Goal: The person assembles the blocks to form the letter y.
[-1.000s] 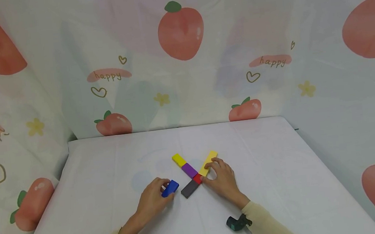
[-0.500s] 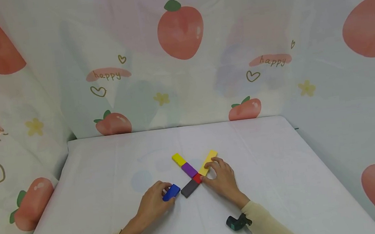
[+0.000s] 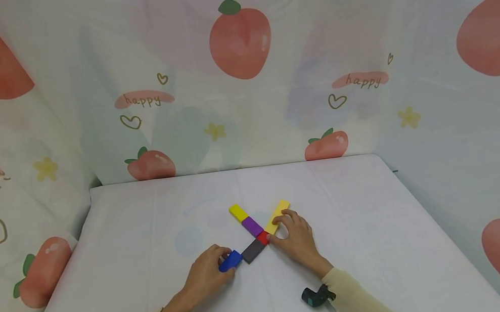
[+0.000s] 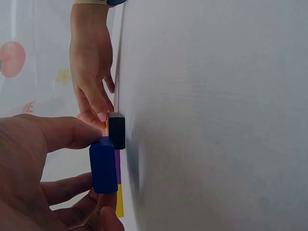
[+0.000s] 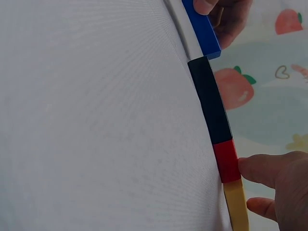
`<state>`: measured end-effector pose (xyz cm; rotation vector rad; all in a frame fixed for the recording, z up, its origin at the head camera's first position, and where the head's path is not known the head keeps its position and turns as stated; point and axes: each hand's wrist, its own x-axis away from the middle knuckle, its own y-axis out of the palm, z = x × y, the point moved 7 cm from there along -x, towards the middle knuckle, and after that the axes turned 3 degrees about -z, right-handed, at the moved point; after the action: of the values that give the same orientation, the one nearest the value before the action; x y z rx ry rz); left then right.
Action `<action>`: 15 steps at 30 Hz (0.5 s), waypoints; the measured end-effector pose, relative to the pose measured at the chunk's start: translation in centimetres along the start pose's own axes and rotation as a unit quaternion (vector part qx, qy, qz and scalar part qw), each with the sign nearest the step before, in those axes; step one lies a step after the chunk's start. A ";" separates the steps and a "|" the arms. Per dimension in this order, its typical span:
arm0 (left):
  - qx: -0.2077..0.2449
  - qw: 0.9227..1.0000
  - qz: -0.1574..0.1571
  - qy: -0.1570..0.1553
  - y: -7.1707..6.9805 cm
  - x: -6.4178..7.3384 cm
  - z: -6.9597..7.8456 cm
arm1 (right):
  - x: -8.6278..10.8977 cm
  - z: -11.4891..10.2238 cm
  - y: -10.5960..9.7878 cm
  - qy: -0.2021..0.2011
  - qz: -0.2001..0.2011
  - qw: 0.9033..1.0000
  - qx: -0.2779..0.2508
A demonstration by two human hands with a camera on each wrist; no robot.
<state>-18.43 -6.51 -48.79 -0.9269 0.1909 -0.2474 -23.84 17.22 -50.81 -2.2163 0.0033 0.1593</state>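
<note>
My left hand [image 3: 208, 270] pinches a blue block [image 4: 103, 166] between thumb and fingers, tilted just over the table. Its front end stands right at the outer end of a dark grey block [image 3: 253, 251]. That grey block lies end to end with a red block [image 5: 226, 161], and a longer pale yellow block [image 3: 283, 206] carries on the line beyond it. Branching off toward the back left are a purple block [image 3: 252, 226] and a short yellow block [image 3: 238, 212]. With my right hand [image 3: 296, 238], the thumb touches the red block and the bent fingers rest at the pale yellow one.
A white cloth covers the table [image 3: 351, 206]. Behind and beside it hangs a curtain [image 3: 246, 121] printed with peaches and hearts. Both wrists carry a dark camera [image 3: 318, 297] below the sleeve.
My left hand has brought the blue block down and slightly right, to the dark grey block's end. My right hand and the blocks on the table stay where they were.
</note>
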 end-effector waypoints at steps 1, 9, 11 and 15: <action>-0.002 1.000 0.000 0.003 0.1 0.0 0.0 | 0.0 0.0 0.0 -0.001 0.000 1.000 0.000; -0.009 1.000 -0.016 0.007 0.6 0.2 0.1 | 0.0 0.0 0.0 0.001 0.000 1.000 0.002; -0.011 1.000 -0.022 0.005 0.7 0.2 0.1 | 0.0 0.0 -0.1 0.003 0.000 1.000 0.002; -0.015 0.999 -0.030 0.006 1.1 0.2 0.0 | 0.1 -0.1 -0.1 0.004 0.000 1.000 0.001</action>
<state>-18.04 -5.92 -49.71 -0.9627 0.1785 -0.3059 -23.78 17.23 -50.73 -2.2153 0.0082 0.1520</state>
